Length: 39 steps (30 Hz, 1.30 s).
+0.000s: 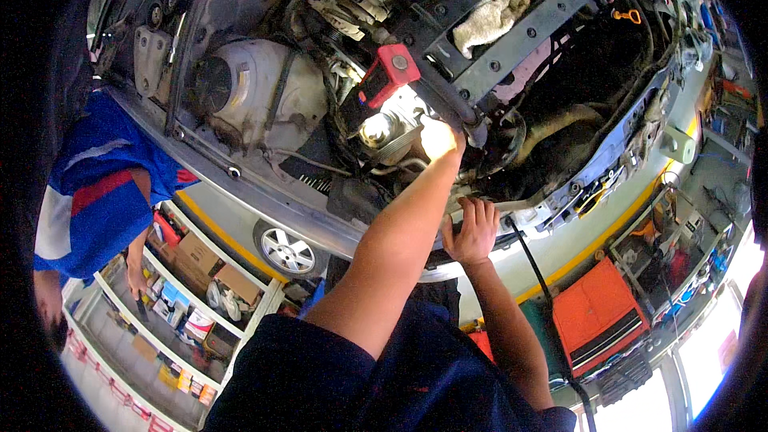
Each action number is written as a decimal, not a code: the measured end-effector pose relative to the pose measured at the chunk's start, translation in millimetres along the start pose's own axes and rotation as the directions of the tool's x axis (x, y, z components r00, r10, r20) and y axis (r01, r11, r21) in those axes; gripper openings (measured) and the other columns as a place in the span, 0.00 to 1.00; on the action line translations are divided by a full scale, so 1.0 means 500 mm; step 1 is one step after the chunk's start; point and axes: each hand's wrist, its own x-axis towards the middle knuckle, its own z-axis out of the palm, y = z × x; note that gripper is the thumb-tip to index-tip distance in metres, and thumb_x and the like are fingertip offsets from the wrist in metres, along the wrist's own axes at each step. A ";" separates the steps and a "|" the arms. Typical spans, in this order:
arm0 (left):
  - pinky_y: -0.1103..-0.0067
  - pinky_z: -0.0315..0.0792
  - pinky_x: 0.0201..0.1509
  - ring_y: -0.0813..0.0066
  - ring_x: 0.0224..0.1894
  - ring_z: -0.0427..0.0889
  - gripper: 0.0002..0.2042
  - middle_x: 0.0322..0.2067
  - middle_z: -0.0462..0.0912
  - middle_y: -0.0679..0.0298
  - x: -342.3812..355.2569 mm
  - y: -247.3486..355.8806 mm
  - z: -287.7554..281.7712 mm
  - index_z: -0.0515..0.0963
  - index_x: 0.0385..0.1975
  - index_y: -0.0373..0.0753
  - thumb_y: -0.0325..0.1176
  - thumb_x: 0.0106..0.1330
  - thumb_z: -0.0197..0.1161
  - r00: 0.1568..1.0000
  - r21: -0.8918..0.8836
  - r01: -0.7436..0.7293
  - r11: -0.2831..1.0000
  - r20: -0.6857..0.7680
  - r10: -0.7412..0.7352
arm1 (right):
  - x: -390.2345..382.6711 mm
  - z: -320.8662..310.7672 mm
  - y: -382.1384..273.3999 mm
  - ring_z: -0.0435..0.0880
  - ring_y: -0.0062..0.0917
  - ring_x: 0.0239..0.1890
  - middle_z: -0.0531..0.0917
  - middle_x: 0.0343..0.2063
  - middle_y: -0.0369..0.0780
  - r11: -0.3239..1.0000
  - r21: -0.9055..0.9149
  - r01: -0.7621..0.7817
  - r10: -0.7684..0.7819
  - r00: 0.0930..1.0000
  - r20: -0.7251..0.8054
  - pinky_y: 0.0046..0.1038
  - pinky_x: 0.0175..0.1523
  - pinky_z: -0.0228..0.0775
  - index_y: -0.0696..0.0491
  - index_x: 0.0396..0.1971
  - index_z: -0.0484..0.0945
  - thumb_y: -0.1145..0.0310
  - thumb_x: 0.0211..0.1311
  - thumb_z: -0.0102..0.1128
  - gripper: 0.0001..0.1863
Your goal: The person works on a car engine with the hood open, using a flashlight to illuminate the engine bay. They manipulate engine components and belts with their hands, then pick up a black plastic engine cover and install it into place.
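And there was the left hand [438,141], deep in the engine bay, right in the glare of the red lamp [395,66]! Its fingers were washed out, so whether they grasped anything, you couldn't tell. Nearest to it sat the round metal part [375,130], brightly lit, just below the lamp. Out at the car's front edge [522,216], the right hand [475,234] held nothing, fingers spread and laid over the rim.

Trouble? Plenty on offer! Tight space and hard metal could have skinned those knuckles if the left hand slipped. The lamp looked perched among the parts; a nudge from the forearm might have tipped it down, taking the light with it. And the rag [512,6], lying loose on the engine, could have slid into a gap if knocked.

Now the textures! The rag was crumpled, pale and smudged; the bar [528,34] beside it dark, straight, flat and studded with bolts. A big dome [296,100] bulged dull and dusty at the left, while a tan pipe [564,118] curved through the shadows to the right.
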 end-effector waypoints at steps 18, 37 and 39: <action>0.58 0.77 0.49 0.40 0.43 0.84 0.27 0.42 0.83 0.37 -0.035 0.018 0.027 0.59 0.66 0.25 0.32 0.72 0.54 0.985 -0.329 0.049 0.943 -0.141 -0.100 | 0.005 0.009 0.002 0.75 0.46 0.47 0.78 0.43 0.47 0.999 0.036 0.032 -0.030 0.998 -0.063 0.48 0.51 0.66 0.58 0.48 0.75 0.55 0.55 0.62 0.25; 0.66 0.73 0.44 0.63 0.39 0.79 0.16 0.42 0.84 0.59 0.112 -0.098 0.010 0.81 0.45 0.36 0.40 0.63 0.66 0.966 -0.492 0.209 0.845 0.240 -0.099 | -0.012 0.011 -0.008 0.74 0.46 0.48 0.78 0.42 0.47 0.998 0.001 0.071 -0.070 0.986 -0.153 0.46 0.51 0.66 0.57 0.46 0.77 0.57 0.55 0.64 0.24; 0.65 0.74 0.46 0.63 0.42 0.81 0.20 0.43 0.86 0.53 0.056 -0.020 -0.025 0.81 0.46 0.29 0.42 0.66 0.65 0.932 -0.532 0.345 0.774 0.290 -0.216 | -0.017 0.015 0.001 0.74 0.46 0.48 0.78 0.42 0.47 1.000 -0.015 0.020 -0.021 0.991 -0.135 0.46 0.51 0.67 0.57 0.46 0.77 0.57 0.55 0.64 0.23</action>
